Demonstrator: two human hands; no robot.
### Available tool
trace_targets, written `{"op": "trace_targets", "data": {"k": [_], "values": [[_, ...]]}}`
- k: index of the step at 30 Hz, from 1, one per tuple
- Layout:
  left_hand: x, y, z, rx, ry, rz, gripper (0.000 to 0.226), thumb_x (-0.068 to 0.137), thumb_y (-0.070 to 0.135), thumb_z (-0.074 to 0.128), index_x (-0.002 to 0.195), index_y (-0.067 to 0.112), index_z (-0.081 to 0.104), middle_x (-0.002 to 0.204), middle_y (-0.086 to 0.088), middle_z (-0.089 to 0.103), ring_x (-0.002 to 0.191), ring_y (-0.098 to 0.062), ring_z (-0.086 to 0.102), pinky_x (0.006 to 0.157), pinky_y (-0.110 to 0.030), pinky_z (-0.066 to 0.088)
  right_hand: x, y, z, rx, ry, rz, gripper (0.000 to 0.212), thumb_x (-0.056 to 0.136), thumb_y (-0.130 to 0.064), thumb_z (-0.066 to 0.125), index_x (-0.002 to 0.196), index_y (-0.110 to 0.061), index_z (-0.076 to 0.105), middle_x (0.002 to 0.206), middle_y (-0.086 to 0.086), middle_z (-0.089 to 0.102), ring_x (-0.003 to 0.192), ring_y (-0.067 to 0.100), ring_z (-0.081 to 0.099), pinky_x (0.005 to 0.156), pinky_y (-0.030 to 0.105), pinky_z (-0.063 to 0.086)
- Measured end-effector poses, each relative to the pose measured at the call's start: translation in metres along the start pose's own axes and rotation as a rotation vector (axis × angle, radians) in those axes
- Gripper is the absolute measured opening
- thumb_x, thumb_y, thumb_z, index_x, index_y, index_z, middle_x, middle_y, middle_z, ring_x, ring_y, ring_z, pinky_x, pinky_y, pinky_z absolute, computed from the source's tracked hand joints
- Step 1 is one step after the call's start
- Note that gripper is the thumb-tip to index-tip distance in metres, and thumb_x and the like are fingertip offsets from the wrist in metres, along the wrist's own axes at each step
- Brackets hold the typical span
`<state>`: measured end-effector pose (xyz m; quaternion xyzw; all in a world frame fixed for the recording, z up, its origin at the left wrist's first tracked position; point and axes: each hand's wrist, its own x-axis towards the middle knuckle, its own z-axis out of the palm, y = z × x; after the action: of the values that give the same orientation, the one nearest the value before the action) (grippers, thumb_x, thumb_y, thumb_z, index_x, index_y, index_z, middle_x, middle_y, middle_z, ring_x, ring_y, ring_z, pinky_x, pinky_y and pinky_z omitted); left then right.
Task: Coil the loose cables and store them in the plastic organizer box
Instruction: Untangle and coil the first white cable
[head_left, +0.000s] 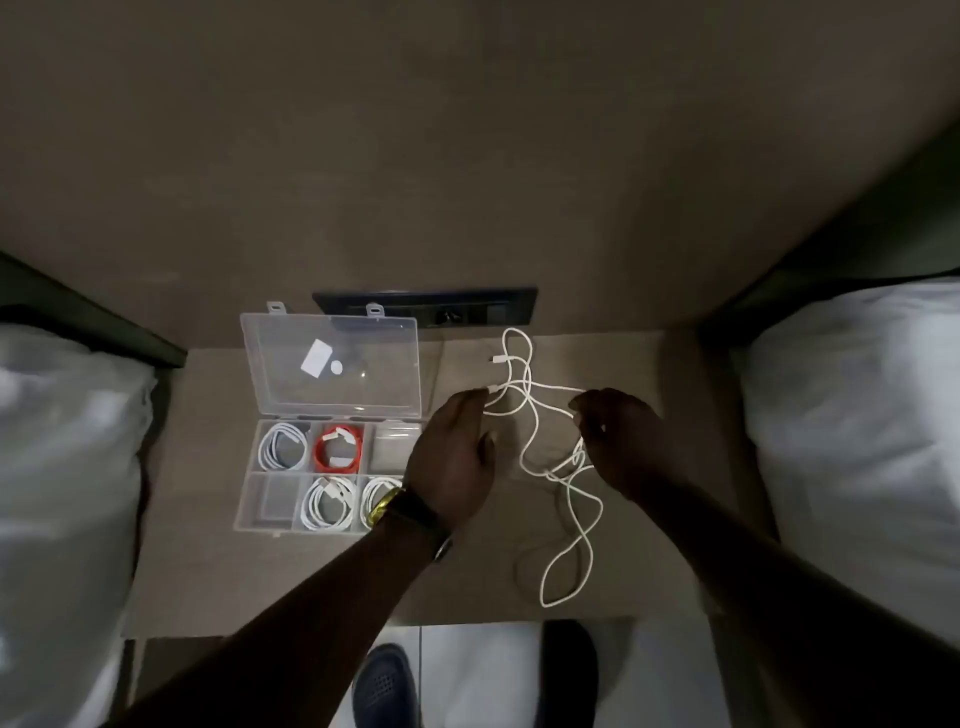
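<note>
While the white cable (558, 467) sprawls tangled on the bench (675, 467) beside the organizer box (249, 499), left hand (452, 457) and right hand (618, 441) each pinch it; free the knot before winding even loops.

No text, brand or number is legible; two blank-looking white stickers (321, 359) sit on the raised lid of the clear plastic organizer box (332, 364).

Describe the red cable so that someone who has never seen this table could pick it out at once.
Find the clear plastic organizer box with its lid open, left of the person's left hand. In its far row, the middle compartment holds the red cable. It is the only red coil; the other coils in the box are white.
</note>
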<state>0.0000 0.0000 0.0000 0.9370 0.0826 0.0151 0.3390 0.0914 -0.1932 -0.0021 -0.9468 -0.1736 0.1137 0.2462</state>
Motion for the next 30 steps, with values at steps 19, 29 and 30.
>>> {"op": "trace_targets", "data": {"k": [19, 29, 30], "values": [[0.046, 0.0, -0.026, -0.902, 0.032, -0.298, 0.021, 0.094, 0.018, 0.057, 0.083, 0.009, 0.073, 0.07, -0.011, 0.061, 0.068, -0.012, 0.06, 0.078, -0.031, 0.051, 0.069, -0.042, -0.01, 0.181, -0.204, -0.471, 0.015, 0.101, -0.018, 0.049, 0.099, -0.014, 0.063, 0.086, -0.012, 0.055, 0.08, 0.006, 0.05, 0.071, 0.029, 0.04], [0.025, -0.028, -0.038, -1.036, -0.157, -0.499, 0.016, 0.091, 0.003, 0.055, 0.088, 0.005, 0.07, 0.061, 0.004, 0.065, 0.045, -0.01, 0.038, 0.044, -0.021, 0.027, 0.099, -0.039, -0.047, 0.16, 0.273, -0.261, 0.02, 0.096, -0.028, 0.056, 0.098, -0.014, 0.071, 0.099, 0.009, 0.072, 0.09, 0.028, 0.067, 0.078, 0.035, 0.052], [0.02, -0.029, -0.038, -0.945, -0.216, -0.492, 0.017, 0.091, 0.006, 0.055, 0.087, 0.006, 0.072, 0.057, 0.003, 0.061, 0.045, -0.012, 0.04, 0.044, -0.022, 0.027, 0.104, -0.033, -0.052, 0.173, 0.325, -0.215, 0.02, 0.095, -0.029, 0.056, 0.098, -0.016, 0.071, 0.098, 0.009, 0.073, 0.089, 0.028, 0.067, 0.077, 0.034, 0.051]]}}
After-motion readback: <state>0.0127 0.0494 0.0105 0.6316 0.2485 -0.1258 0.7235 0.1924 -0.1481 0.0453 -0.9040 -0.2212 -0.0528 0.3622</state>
